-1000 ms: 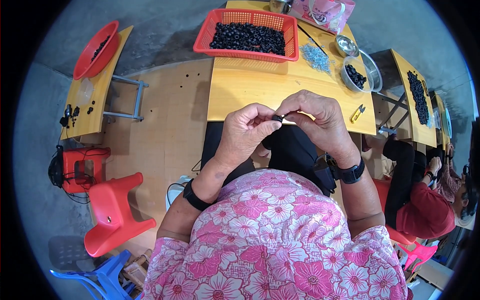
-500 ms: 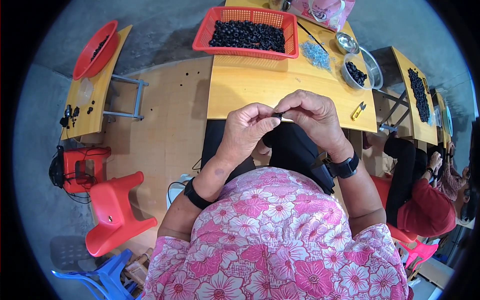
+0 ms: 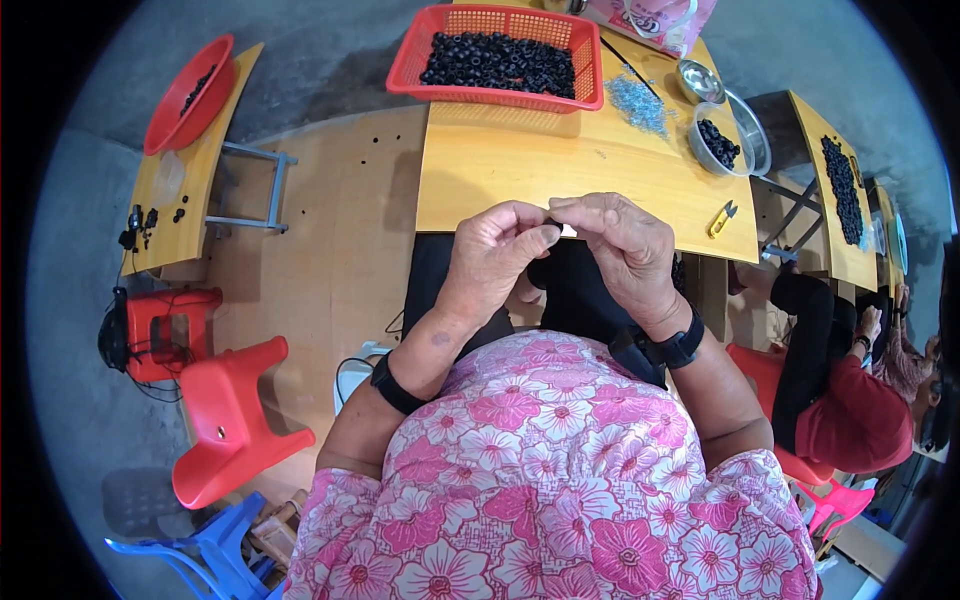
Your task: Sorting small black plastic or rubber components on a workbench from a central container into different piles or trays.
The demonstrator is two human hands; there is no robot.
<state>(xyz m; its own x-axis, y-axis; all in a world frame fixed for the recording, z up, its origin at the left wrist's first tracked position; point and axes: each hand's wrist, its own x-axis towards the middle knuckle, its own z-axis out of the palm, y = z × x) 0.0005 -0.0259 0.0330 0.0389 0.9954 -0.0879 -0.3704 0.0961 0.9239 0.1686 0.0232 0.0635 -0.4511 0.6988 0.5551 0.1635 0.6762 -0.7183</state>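
Observation:
Just above the near edge of the yellow table (image 3: 500, 170), both my hands meet at a small black part (image 3: 554, 227). My left hand (image 3: 490, 260) is closed and pinches the part between thumb and fingertips. From the other side my right hand (image 3: 635, 255) has its fingers pressed together at the same part, their tips touching it from above. The fingers hide most of the part, so its exact shape cannot be made out.
A red basket (image 3: 594, 75) of black ring-like parts sits at the table's far side. Right of it lie clear small pieces (image 3: 640, 106), a plastic bowl (image 3: 698, 150) of black parts, a metal bowl (image 3: 700, 82) and yellow snips (image 3: 722, 218). A person (image 3: 855, 415) sits at the right.
My right hand's fingers have straightened and flattened over the black part, and the hand has dropped slightly. My left hand keeps its pinch. The view has shifted a little.

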